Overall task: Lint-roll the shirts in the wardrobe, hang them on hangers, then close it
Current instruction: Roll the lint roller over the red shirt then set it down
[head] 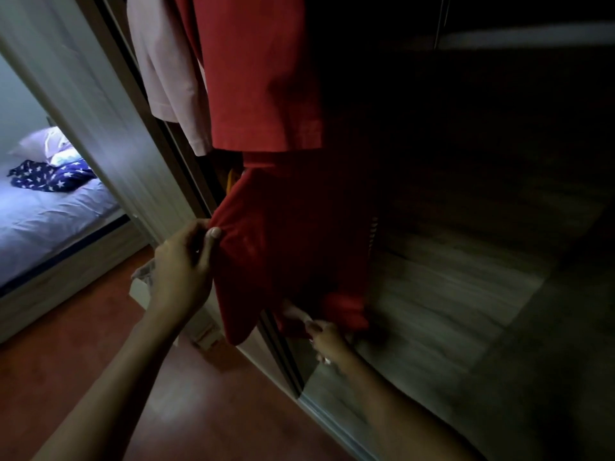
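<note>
A red shirt (283, 234) hangs in the open wardrobe, its lower half pulled out toward me. My left hand (181, 267) pinches the shirt's left edge between thumb and fingers. My right hand (327, 339) is lower down at the hem, closed on a pale lint roller (297, 311) whose head lies against the cloth. The roller is blurred and partly hidden by the hem. A pale pink shirt (166, 74) hangs to the left of the red one. No hanger shows.
The wardrobe's sliding door (466, 311) stands to the right, its grey frame (100, 104) to the left. A bed (50, 221) with a star-print cloth (50, 176) lies beyond at the left. A pale box (206, 331) sits on the reddish floor (116, 361) below the shirt.
</note>
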`<state>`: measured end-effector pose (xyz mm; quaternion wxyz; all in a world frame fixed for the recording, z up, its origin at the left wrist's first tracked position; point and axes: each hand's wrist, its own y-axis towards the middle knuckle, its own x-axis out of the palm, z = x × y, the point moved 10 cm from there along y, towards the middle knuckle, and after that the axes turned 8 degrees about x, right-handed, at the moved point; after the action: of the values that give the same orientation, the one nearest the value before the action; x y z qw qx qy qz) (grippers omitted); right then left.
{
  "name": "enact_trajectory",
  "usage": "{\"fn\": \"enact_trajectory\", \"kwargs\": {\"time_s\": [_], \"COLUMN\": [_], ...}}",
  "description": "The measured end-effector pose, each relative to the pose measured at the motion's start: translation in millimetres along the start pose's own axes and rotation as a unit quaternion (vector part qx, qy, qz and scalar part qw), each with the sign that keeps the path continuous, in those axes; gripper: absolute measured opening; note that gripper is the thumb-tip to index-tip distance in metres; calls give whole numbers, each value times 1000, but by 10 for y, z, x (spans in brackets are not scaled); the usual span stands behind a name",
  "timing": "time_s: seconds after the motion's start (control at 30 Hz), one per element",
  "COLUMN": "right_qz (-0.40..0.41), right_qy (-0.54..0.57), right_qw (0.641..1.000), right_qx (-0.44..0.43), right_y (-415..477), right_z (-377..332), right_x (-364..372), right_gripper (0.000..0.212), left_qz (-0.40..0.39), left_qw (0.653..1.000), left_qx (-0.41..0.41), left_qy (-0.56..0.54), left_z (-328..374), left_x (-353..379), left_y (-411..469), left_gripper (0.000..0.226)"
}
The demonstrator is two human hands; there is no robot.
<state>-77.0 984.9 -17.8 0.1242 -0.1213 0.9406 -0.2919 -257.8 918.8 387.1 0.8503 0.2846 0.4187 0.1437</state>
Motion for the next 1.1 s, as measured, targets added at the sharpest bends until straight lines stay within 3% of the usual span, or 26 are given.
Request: {"fn": "enact_trajectory", "kwargs": {"time_s": [0.13, 0.27, 0.4, 0.53, 0.67, 0.77, 0.87, 0.97, 1.1], "right_qz": [-6, 84, 215, 200, 180, 82, -14, -26, 29], "right_qy": [-46, 66, 207, 309, 263, 140, 35, -6, 24], "right_qw": [999, 994, 954, 930, 948, 984, 994, 995, 999], "right_qx": [6, -16, 1, 9, 19, 80, 107, 100, -1], "right_y": [-13, 68, 218, 253, 319, 372, 175, -40, -232], "right_z": [-96, -493, -600, -611, -294, 248, 554, 425, -350], "right_x": [-38, -676, -1480, -1643, -1168, -516, -78, -50, -465], "right_gripper": [37, 26, 33, 21, 27, 35, 40, 37, 27], "left_qz": [15, 65, 81, 74, 64, 57, 50, 44, 43], "left_qw": [1000, 997, 996, 997, 998, 998, 999, 999, 999], "left_qx": [7, 23, 24, 21, 13, 11, 10, 9, 2], "left_qy": [-3, 27, 27, 17, 13, 12, 10, 3, -21], "left_z": [60, 90, 49, 6, -34, -50, -75, -101, -115], "left_x": [-62, -213, -255, -214, -157, -140, -140, -135, -108], "left_y": [7, 23, 28, 47, 57, 45, 40, 34, -3], "left_gripper": [11, 15, 15, 15, 14, 14, 14, 11, 13]}}
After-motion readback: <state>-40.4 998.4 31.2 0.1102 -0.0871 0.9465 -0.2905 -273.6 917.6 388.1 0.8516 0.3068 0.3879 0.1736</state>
